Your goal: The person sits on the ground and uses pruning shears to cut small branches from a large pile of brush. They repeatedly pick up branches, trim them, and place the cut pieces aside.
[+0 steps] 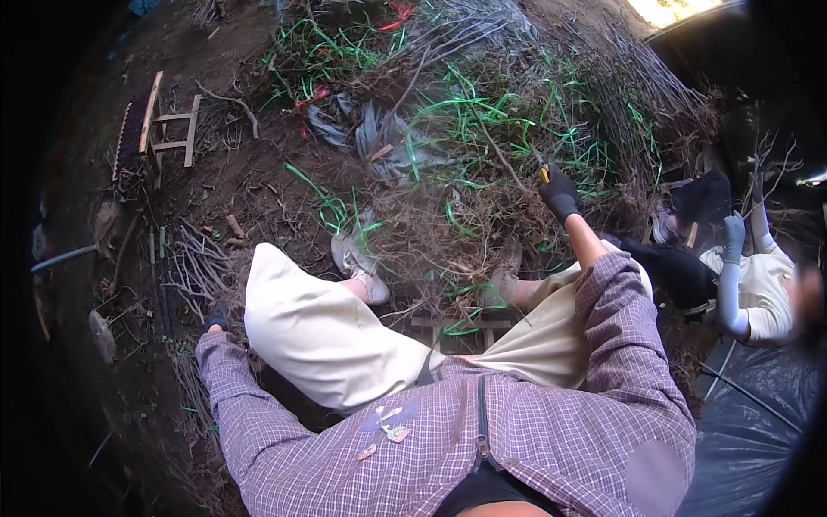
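Observation:
My right hand [560, 195], in a dark glove, is closed around pruning shears [544, 174] with yellow-orange handles. Their blades point up and away, over a tangle of bare twigs and roots [465, 228]. A long thin stem [498, 151] runs close to the left of the shears. Low at my left side is my left hand [217, 320], also dark-gloved. It lies beside a bundle of thin bare branches [200, 274]. Its fingers are too small and dark to make out, so whether it grips any branches cannot be told.
Green plastic strapping [508, 112] lies tangled among the twigs ahead. A wooden stool [177, 129] stands far left. Tall bundled saplings [646, 86] lean at the far right. To my right, a co-worker [767, 293] sits near dark plastic sheeting [758, 414], handling branches.

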